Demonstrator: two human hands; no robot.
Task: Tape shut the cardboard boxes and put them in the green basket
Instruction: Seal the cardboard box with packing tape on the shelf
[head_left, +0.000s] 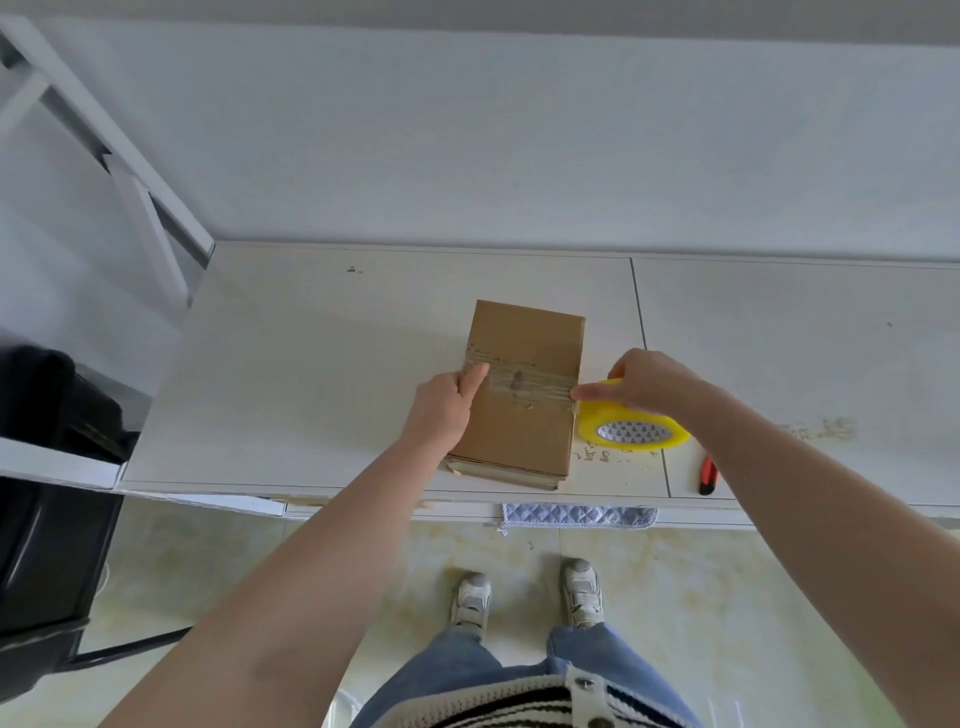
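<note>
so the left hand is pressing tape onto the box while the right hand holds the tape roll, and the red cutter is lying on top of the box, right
Not quite. The head view shows the red cutter lying on the table, to the right of the tape roll, not on the box. The rest holds: left hand presses the tape, right hand holds the roll.

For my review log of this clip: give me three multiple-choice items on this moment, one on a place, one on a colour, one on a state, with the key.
1. Where does the red utility knife lie?
A. right of the tape roll
B. on the box
C. on the floor

2. What colour is the tape roll?
A. blue
B. yellow
C. black

3. What does the left hand do?
A. holds the knife
B. hangs idle
C. presses tape on the cardboard box

Key: 1 A, it lies at the table edge beyond the roll; 2 B, yellow rim under the right hand; 3 C, thumb on the strip.
</note>
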